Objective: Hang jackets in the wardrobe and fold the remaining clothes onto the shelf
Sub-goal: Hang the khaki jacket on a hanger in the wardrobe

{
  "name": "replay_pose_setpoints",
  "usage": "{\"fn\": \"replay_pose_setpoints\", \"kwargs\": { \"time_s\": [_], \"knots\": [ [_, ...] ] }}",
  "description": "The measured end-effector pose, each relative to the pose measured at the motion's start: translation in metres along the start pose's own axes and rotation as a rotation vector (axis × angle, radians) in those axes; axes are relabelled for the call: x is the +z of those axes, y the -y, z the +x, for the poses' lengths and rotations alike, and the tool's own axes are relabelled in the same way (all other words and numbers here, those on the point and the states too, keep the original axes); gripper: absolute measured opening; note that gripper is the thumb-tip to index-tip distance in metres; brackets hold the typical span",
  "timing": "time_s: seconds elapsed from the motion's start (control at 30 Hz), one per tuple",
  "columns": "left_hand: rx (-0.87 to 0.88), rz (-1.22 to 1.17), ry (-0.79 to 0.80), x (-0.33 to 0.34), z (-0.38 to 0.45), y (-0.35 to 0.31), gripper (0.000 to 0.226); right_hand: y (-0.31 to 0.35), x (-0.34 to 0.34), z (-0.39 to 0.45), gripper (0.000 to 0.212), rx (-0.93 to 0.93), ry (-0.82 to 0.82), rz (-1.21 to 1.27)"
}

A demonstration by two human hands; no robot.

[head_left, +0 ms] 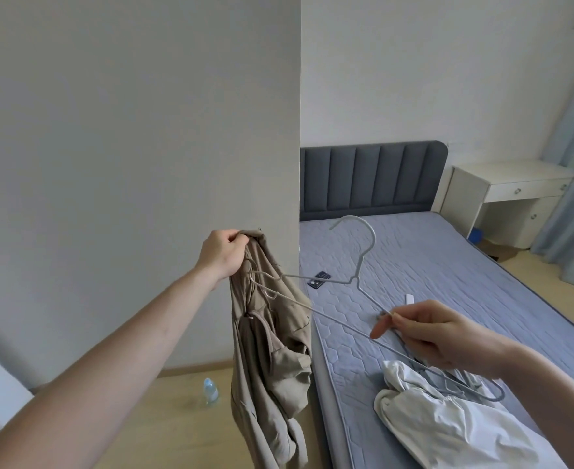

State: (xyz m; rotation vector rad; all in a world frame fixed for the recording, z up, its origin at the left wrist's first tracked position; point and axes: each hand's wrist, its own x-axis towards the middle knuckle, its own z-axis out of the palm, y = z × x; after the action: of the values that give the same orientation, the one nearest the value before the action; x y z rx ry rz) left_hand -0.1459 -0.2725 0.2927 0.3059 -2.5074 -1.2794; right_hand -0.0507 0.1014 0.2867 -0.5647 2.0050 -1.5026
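My left hand (223, 253) grips the top of a beige jacket (268, 350), which hangs down beside the bed. My right hand (427, 333) pinches the lower bar of a thin grey wire hanger (353, 279). The hanger's hook points up and its left end is pushed into the jacket near the collar. A white garment (441, 421) lies crumpled on the mattress at the near right, with more grey hangers (465, 387) resting on it.
A bed with a blue quilted mattress (448, 265) and grey headboard (367, 177) fills the right. Two dark phones (317, 279) lie on it. A white desk (505, 194) stands behind, a water bottle (210, 390) on the floor. A grey wall panel (136, 130) stands left.
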Motion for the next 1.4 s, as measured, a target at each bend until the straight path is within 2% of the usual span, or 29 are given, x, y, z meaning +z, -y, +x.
{"fn": "replay_pose_setpoints", "kwargs": {
  "time_s": [0.23, 0.43, 0.5, 0.67, 0.8, 0.93, 1.1, 1.13, 1.27, 1.4],
  "knots": [
    [0.077, -0.148, 0.094, 0.002, -0.022, -0.023, 0.043, -0.003, 0.011, 0.003, 0.038, 0.026, -0.03, 0.006],
    [0.147, -0.368, 0.222, -0.003, -0.037, -0.054, 0.036, -0.014, 0.016, 0.021, 0.042, 0.078, 0.013, 0.083],
    [0.162, -0.461, 0.278, -0.005, -0.041, -0.064, 0.035, -0.017, 0.016, 0.029, 0.039, 0.092, -0.018, 0.041],
    [0.093, -0.584, 0.388, -0.011, -0.049, -0.08, 0.035, -0.024, 0.024, 0.048, 0.035, 0.042, -0.312, -0.482],
    [0.049, -0.699, 0.418, -0.006, -0.058, -0.084, 0.031, -0.032, 0.046, 0.058, 0.036, -0.154, -0.553, -0.437],
    [0.029, -0.766, 0.447, 0.005, -0.064, -0.084, 0.032, -0.038, 0.059, 0.065, 0.053, -0.19, -0.698, -0.326],
    [0.118, -0.646, 0.528, 0.023, -0.073, -0.076, 0.034, -0.042, 0.07, 0.067, 0.067, -0.213, -0.739, -0.173],
    [0.191, -0.554, 0.532, 0.026, -0.075, -0.074, 0.031, -0.042, 0.07, 0.066, 0.068, -0.224, -0.757, -0.154],
    [0.632, 0.062, 0.427, 0.037, -0.087, -0.059, 0.018, -0.045, 0.074, 0.062, 0.064, -0.259, -0.808, -0.028],
    [0.766, 0.285, 0.317, 0.033, -0.093, -0.058, 0.025, -0.052, 0.074, 0.059, 0.066, -0.241, -0.835, 0.011]
  ]
}}
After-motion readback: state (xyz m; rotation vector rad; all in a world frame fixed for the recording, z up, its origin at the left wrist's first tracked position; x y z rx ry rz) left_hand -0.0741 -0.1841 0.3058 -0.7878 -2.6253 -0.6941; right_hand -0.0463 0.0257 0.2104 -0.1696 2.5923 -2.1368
